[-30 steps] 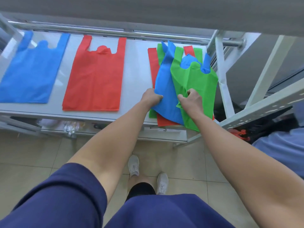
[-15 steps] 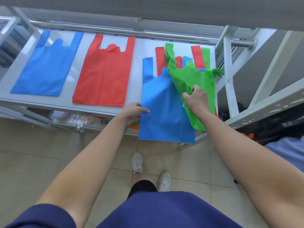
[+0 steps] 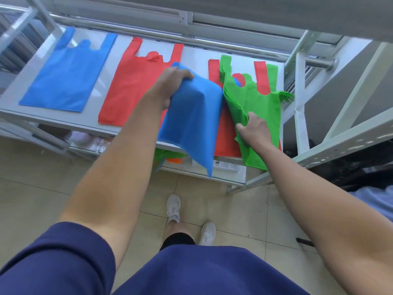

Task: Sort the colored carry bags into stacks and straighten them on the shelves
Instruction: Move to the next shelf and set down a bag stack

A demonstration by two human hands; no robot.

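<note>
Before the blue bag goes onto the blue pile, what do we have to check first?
1. Left hand grips the lifted blue carry bag: ok, fingers curl over its top edge.
2. Lifted bag free of the green carry bags: cannot tell, their edges meet.
3. Blue stack on the far left lies flat: ok.
4. Nothing stands in the way across the red stack: ok.
5. Right hand grips the green carry bags: ok.
6. Right-hand pile sorted: not ok, a red carry bag lies under the green ones.
</note>
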